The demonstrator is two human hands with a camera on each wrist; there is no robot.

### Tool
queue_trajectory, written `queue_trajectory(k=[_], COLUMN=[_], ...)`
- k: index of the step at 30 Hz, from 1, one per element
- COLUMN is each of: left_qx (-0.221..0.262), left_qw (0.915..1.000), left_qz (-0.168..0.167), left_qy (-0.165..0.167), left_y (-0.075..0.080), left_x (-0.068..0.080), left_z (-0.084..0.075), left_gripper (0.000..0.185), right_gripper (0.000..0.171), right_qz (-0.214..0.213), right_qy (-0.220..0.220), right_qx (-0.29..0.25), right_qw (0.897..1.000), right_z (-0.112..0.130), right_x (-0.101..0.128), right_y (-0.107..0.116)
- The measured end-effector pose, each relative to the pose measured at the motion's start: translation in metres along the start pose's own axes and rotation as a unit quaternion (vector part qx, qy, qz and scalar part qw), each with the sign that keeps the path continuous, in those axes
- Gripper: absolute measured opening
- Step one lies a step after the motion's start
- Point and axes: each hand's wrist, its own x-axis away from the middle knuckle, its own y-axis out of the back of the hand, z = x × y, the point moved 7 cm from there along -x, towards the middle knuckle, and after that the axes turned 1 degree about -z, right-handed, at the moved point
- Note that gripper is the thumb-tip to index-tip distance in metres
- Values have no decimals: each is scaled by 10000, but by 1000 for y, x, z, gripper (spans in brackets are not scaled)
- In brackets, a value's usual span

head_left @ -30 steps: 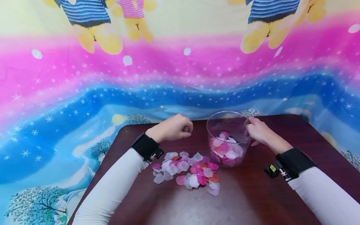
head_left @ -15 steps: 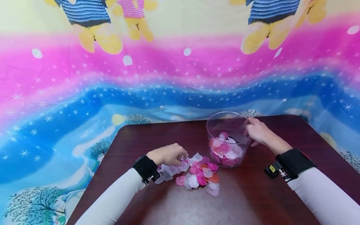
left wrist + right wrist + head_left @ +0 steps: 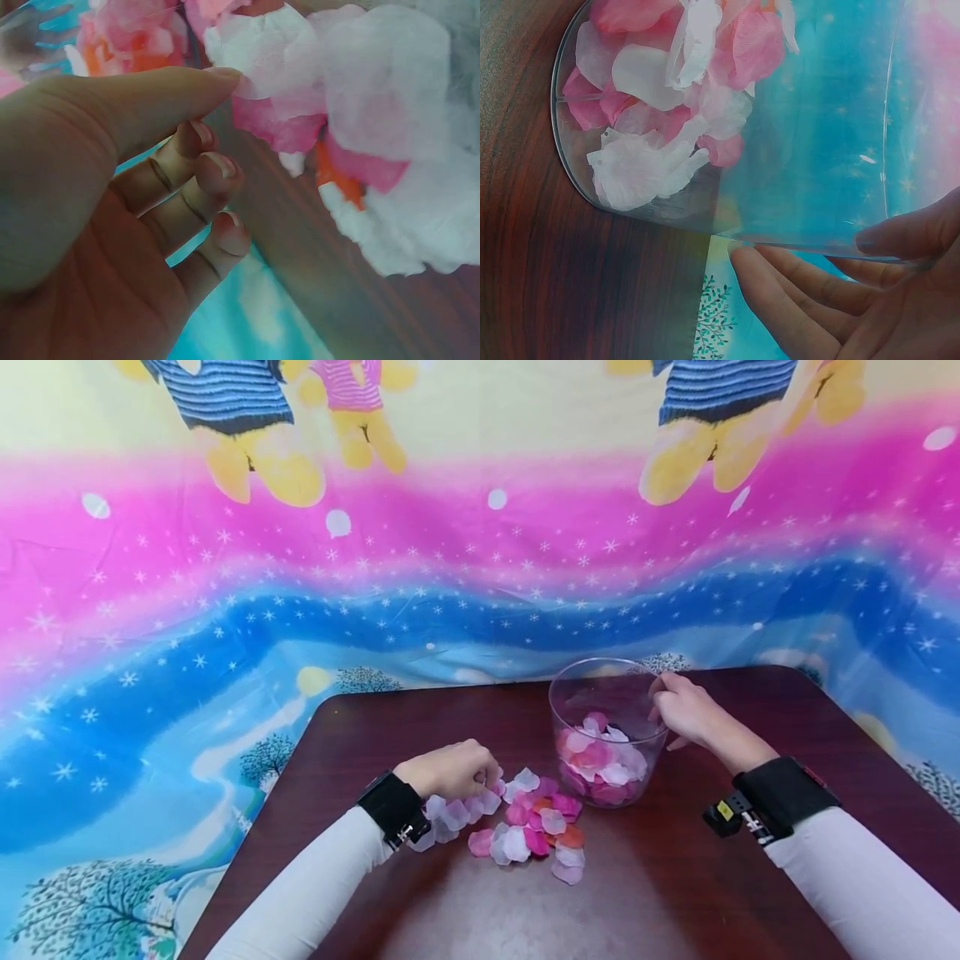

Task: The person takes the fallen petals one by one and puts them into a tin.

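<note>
My left hand (image 3: pixel 452 770) is over the left part of a loose pile of artificial petals (image 3: pixel 517 842), pink, white, lilac and orange. In the left wrist view its thumb tip meets the edge of a white petal (image 3: pixel 262 45); the index fingertip is hidden, the other fingers curl. It appears to pinch that petal. My right hand (image 3: pixel 688 708) holds the side wall of a clear plastic bucket (image 3: pixel 611 693) near its rim. Its thumb and fingers lie on opposite sides of the wall in the right wrist view. Pink and white petals (image 3: pixel 649 161) lie in the bottom of the bucket, which stands upright.
The dark reddish-brown table (image 3: pixel 420 902) has rounded far corners. A colourful printed cloth (image 3: pixel 465 552) hangs behind it and along the sides. The bucket stands just right of and behind the petal pile.
My left hand has come down and toward me from left of the bucket onto the petals, shifting little in the last half second. My right hand and the bucket have stayed put.
</note>
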Motion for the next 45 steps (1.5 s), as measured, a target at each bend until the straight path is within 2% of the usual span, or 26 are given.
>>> queue_trajectory(k=[7,10,13,17,21,25,30,35,39,45], left_qx=[-215,-354,-531,-684,-675,-575,-591,-637,-603,-551], left_qw=[9989,9977,9958,9926,9898,9865,9820,9811,9805,9789], left_qz=[-194,-285,-385,-659,-943,-1103,-1033,-829,-862,-1124], left_qy=[-365,-499,-636,-753,-823,-1069,-1468,-1629,-1661,-1614], left_y=[23,35,51,81,113,132,132,120,115,121], left_x=[4,4,3,0,-8,-28,-57,-80,-87,-82], left_z=[-15,-23,-33,-47,-64,-90,-122,-137,-139,-132], left_gripper=[14,10,7,6,6,7,7,9,9,13], right_gripper=[44,45,45,43,45,45,42,41,41,43], right_qz=[-35,-29,-31,-40,-1,28,41,29,37,51], right_qy=[17,17,-13,-19,-5,9,21,-8,-39,-44], right_qx=[20,15,2,-28,-51,-45,-89,-66,-54,-53], right_qw=[10000,10000,10000,10000,10000,10000,10000,10000,10000,10000], right_z=[-1,-2,-2,-2,-1,-2,-2,-1,0,-2], right_x=[1,1,1,0,0,1,0,-2,-1,1], right_y=[1,1,0,0,0,2,0,-4,-4,0])
